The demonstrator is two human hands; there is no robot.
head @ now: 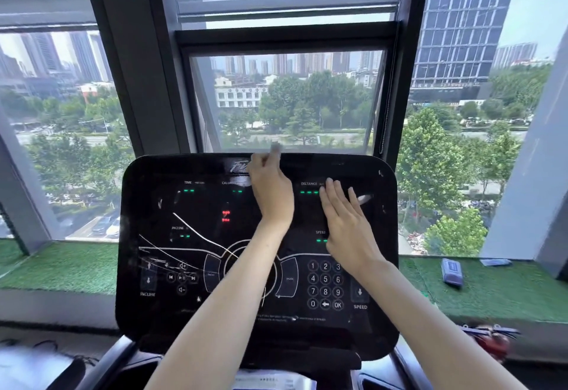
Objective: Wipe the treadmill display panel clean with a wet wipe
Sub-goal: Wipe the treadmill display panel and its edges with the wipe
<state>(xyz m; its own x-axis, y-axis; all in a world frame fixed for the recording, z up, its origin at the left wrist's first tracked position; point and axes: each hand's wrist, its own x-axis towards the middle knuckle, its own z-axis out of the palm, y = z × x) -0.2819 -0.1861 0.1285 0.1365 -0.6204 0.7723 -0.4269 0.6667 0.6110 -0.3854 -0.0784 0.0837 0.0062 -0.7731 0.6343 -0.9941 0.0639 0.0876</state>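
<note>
Black display panel (184, 205) lies beneath all fingers (336, 193); left hand (270, 188) pinches a blurred pale wet wipe (275, 147) at its fingertips, right hand (347, 217) presses flat, fingers straight.

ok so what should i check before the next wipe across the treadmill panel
1. Wipe in hand: cannot tell. A pale blur sits at the left hand fingertips, by the top edge of the display panel.
2. Steadying hand placed: ok. The right hand lies flat on the panel's right side, fingers straight.
3. Fingers off the number keypad: ok. Both hands' fingers are above it.
4. Display off: not ok. Green and red lights are lit.
5. Lower left clean: not ok. Pale streaks show there.
6. Spare wipes near: cannot tell. A bluish pack lies on the green sill to the right.
</note>
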